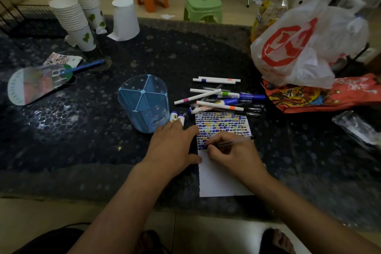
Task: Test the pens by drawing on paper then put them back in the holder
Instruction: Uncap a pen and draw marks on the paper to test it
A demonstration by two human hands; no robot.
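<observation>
A white sheet of paper (221, 177) lies on the dark table, its upper half covered with rows of small coloured marks. My right hand (231, 154) grips a clear-barrelled pen (233, 142), whose tip touches the paper at the left end of the lowest row. My left hand (175, 144) rests flat beside the paper's left edge, fingers spread, thumb at the sheet. A blue translucent holder (144, 103), divided into compartments, stands just left of it, with no pens visible in it. Several pens and markers (222, 97) lie heaped above the paper. Two purple-capped pens (177, 118) lie between holder and paper.
A white plastic bag (305, 47) with red print and an orange packet (321, 97) sit at right. Stacked paper cups (76, 20) and an upturned cup (124, 19) stand at the far left. A hand fan (35, 84) lies at left. Orange and green stools stand beyond the table.
</observation>
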